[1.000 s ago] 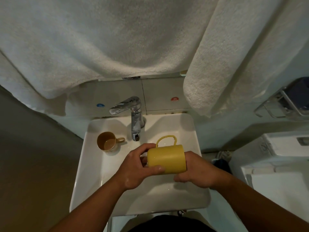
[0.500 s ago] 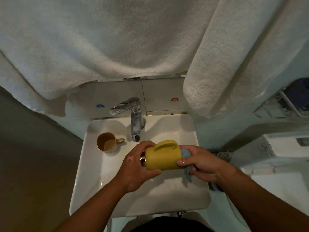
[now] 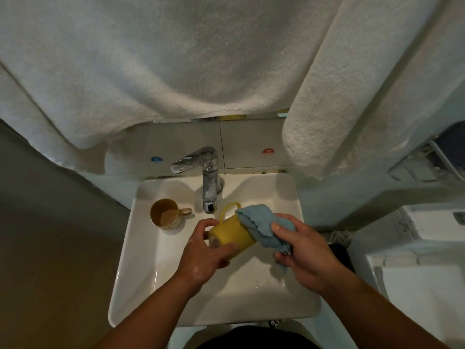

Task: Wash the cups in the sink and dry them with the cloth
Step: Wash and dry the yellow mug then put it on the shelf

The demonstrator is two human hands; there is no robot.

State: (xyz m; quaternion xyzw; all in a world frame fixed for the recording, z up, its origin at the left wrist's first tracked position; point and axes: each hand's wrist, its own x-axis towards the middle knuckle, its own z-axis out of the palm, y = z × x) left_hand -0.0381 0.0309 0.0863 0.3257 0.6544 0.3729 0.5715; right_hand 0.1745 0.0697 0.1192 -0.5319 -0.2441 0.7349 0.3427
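My left hand (image 3: 207, 253) grips a yellow cup (image 3: 231, 231) on its side over the white sink (image 3: 141, 248), handle pointing up toward the tap. My right hand (image 3: 302, 253) holds a light blue cloth (image 3: 261, 224) bunched over the cup's right end, thumb on top of the cloth. A second, tan cup (image 3: 166, 216) stands upright in the sink's back left corner, handle to the right, apart from both hands.
A chrome tap (image 3: 206, 177) stands at the back of the sink, just behind the yellow cup. White towels (image 3: 176, 59) hang low overhead. A white toilet tank (image 3: 427, 235) is at the right. A wall runs along the left.
The blue cloth has come up from behind the cup and now covers its right end. The cup has tilted, and its handle has swung up toward the tap.
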